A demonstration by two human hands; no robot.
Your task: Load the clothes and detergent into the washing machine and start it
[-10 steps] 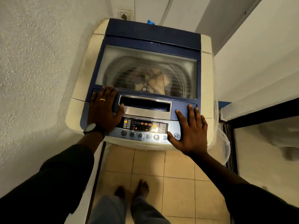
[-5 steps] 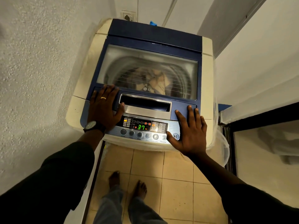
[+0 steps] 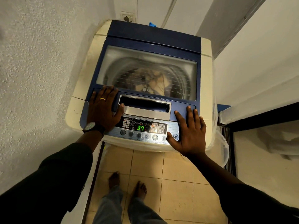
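A cream and blue top-loading washing machine (image 3: 205, 50) stands in front of me with its glass lid (image 3: 123, 62) down. Beige and dark clothes (image 3: 156, 84) lie in the drum under the glass. The control panel (image 3: 159, 128) glows and its green display (image 3: 140, 127) reads 37. My left hand (image 3: 103, 110) rests flat on the lid's front left corner, fingers spread, holding nothing. Over the panel's right end lies my right hand (image 3: 190, 133), flat and spread, its thumb beside the play/pause button (image 3: 175, 136). No detergent container is in view.
Textured walls close in on the left and right. A wall socket (image 3: 127, 17) sits behind the machine. A dark door frame (image 3: 258, 117) and a clear plastic tub rim (image 3: 225, 149) are at the right. My bare feet (image 3: 127, 185) stand on beige tiles.
The panel display went from small red lights to a green 37. Both hands stayed flat on the machine; my feet shifted slightly on the tiles.
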